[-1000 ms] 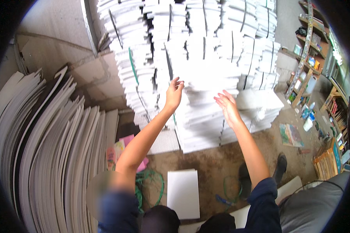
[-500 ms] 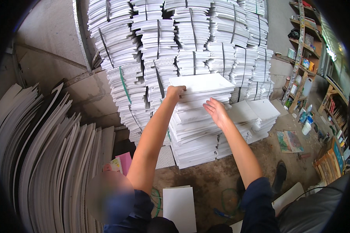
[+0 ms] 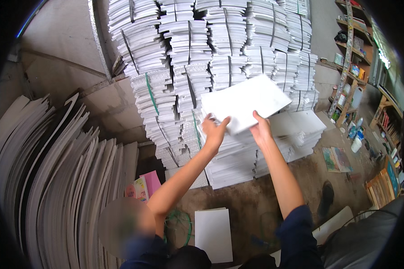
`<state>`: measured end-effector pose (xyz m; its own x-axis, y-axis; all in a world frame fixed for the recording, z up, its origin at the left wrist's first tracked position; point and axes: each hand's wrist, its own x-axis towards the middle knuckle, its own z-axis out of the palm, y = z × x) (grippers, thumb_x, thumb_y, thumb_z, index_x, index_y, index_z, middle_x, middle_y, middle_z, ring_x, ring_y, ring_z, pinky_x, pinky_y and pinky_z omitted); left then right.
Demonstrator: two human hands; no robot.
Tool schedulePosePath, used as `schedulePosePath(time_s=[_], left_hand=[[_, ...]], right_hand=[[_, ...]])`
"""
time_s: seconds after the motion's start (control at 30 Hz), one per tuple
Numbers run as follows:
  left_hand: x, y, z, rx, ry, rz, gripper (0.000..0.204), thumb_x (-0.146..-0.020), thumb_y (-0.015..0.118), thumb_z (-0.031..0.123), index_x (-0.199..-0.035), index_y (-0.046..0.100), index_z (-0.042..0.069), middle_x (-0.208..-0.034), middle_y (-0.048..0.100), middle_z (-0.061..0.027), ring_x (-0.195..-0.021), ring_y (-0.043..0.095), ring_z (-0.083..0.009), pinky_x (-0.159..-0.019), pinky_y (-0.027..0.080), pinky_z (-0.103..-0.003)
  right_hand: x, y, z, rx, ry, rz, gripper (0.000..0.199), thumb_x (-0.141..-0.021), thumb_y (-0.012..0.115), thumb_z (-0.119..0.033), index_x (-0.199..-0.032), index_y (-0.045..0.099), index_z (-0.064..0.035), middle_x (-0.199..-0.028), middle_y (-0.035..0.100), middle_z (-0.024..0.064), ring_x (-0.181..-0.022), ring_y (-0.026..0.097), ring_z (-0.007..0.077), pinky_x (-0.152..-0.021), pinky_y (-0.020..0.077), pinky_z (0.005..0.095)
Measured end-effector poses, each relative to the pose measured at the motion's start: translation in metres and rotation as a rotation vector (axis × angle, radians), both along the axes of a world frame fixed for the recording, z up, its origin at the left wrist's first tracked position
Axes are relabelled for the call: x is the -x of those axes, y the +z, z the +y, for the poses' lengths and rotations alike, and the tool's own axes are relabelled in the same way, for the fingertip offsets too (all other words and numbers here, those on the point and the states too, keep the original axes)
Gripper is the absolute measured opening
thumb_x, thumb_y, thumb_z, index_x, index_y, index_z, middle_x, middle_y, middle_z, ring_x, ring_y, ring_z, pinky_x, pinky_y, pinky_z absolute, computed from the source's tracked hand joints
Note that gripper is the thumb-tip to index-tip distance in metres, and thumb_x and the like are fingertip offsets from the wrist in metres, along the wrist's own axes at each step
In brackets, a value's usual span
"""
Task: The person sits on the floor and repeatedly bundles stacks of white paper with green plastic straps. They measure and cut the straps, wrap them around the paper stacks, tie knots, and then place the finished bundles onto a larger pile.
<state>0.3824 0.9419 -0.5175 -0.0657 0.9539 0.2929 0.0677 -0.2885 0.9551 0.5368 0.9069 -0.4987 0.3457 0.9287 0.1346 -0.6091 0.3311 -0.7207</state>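
Note:
A white rectangular board (image 3: 247, 101) is tilted above a pile of white boards (image 3: 231, 163). My right hand (image 3: 261, 128) grips its near edge, thumb on top and fingers underneath. Beside the board's near left corner is my left hand (image 3: 214, 132), with thumb and fingers apart; the thumb overlaps the board's edge. Whether that hand touches the board or only the pile below, I cannot tell. A lower pile of white boards (image 3: 296, 127) adjoins on the right. On the floor in front of me lies another white board (image 3: 213, 235).
Tall strapped stacks of white boards (image 3: 229, 40) rise behind the pile. Large upright sheets (image 3: 67, 179) lean along the left side. Pink and yellow printed items (image 3: 143, 186) lie beside them. Green strapping (image 3: 180, 226) is on the floor. Cluttered shelves (image 3: 352, 58) line the right.
The top board has been lifted and turned off the pile toward the right. My right hand has closed on its near edge, and my left hand has moved from its left side nearer to me.

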Motion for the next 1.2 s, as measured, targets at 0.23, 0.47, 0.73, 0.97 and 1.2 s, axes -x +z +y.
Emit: schedulePosePath(time_s=[0.23, 0.47, 0.73, 0.97, 1.2], left_hand=[[0.097, -0.055, -0.109, -0.355, -0.391, 0.047, 0.082, -0.077, 0.064, 0.023, -0.132, 0.01, -0.005, -0.131, 0.026, -0.0208, -0.123, 0.025, -0.0281, -0.103, 0.017, -0.036], [0.149, -0.185, -0.2, -0.035, -0.397, -0.016, 0.054, -0.081, 0.06, 0.014, -0.12, 0.026, -0.002, -0.111, 0.042, -0.0118, -0.106, 0.037, -0.0178, -0.092, 0.029, -0.03], [0.168, -0.245, -0.245, 0.029, -0.34, 0.208, 0.055, -0.083, 0.058, 0.02, -0.119, 0.025, -0.004, -0.109, 0.046, -0.0207, -0.102, 0.046, -0.0239, -0.089, 0.035, -0.033], [0.176, -0.228, -0.275, 0.472, -0.307, 0.244, 0.063, -0.082, 0.058, 0.029, -0.12, 0.023, -0.007, -0.11, 0.045, -0.0255, -0.104, 0.046, -0.0278, -0.09, 0.035, -0.034], [0.186, -0.284, -0.314, 0.628, -0.261, 0.603, 0.075, -0.077, 0.061, 0.032, -0.126, 0.017, -0.004, -0.124, 0.027, -0.0246, -0.112, 0.032, -0.0344, -0.092, 0.028, -0.043]], right_hand=[[0.04, -0.098, -0.145, -0.082, -0.16, -0.84, 0.059, -0.081, 0.057, -0.012, -0.127, 0.022, 0.0036, -0.122, 0.037, 0.0161, -0.112, 0.037, 0.0221, -0.095, 0.0283, 0.0337], [0.084, -0.239, -0.235, 0.125, 0.092, -0.99, 0.054, -0.08, 0.06, -0.018, -0.12, 0.031, 0.0053, -0.114, 0.043, 0.0197, -0.106, 0.043, 0.0275, -0.091, 0.0326, 0.0349], [0.092, -0.277, -0.262, 0.195, 0.148, -1.23, 0.052, -0.081, 0.059, -0.022, -0.117, 0.034, 0.0068, -0.108, 0.05, 0.0226, -0.102, 0.048, 0.0327, -0.088, 0.0359, 0.0357], [0.113, -0.24, -0.28, 0.535, 0.452, -0.719, 0.058, -0.087, 0.049, -0.025, -0.127, 0.018, 0.0044, -0.124, 0.035, 0.0189, -0.115, 0.036, 0.0232, -0.096, 0.03, 0.034], [0.12, -0.292, -0.311, 0.747, 0.482, -1.335, 0.074, -0.08, 0.057, -0.03, -0.13, 0.014, 0.003, -0.127, 0.023, 0.0232, -0.12, 0.022, 0.0355, -0.101, 0.0187, 0.0428]])
